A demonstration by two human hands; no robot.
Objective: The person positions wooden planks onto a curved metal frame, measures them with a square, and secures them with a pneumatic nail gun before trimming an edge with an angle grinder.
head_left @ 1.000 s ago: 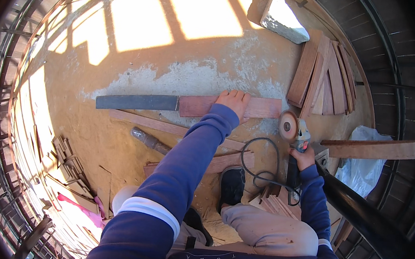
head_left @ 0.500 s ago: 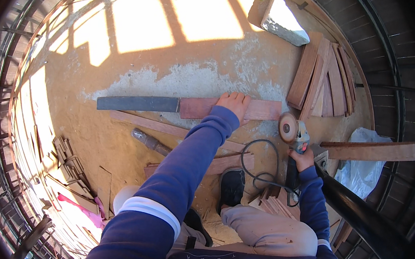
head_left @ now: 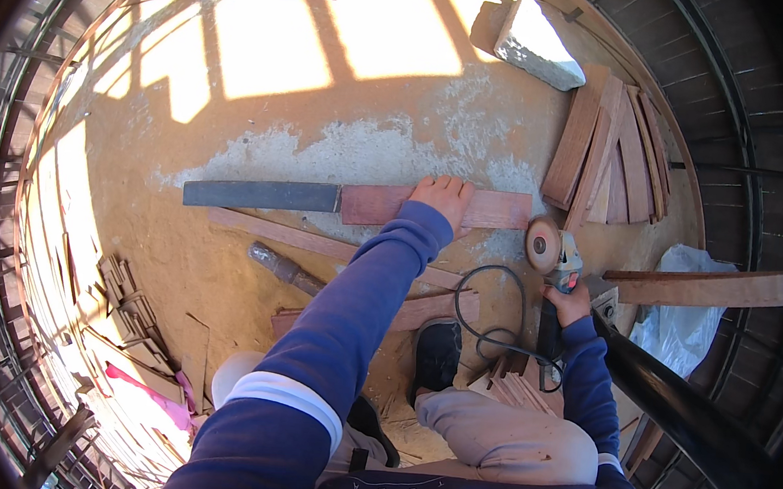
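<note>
My left hand [head_left: 442,198] is laid across a reddish wooden plank [head_left: 499,209] on the ground, its fingers bent over the far edge. Butted up to that plank's left end is a dark grey board [head_left: 261,195]. In my right hand [head_left: 571,302] is an angle grinder [head_left: 565,262], gripped by its body. The grinder's round disc faces up and sits right by the plank's right end; whether they touch I cannot tell. A black cord [head_left: 468,287] loops on the ground left of the grinder.
Several planks [head_left: 595,151] are stacked at the far right, near a white block [head_left: 537,48]. Thin wood strips [head_left: 335,247] and a rounded tool-like piece [head_left: 282,268] lie nearer me. A black post [head_left: 676,400] slants past my right arm. One plank [head_left: 704,286] rests over clear plastic [head_left: 681,340].
</note>
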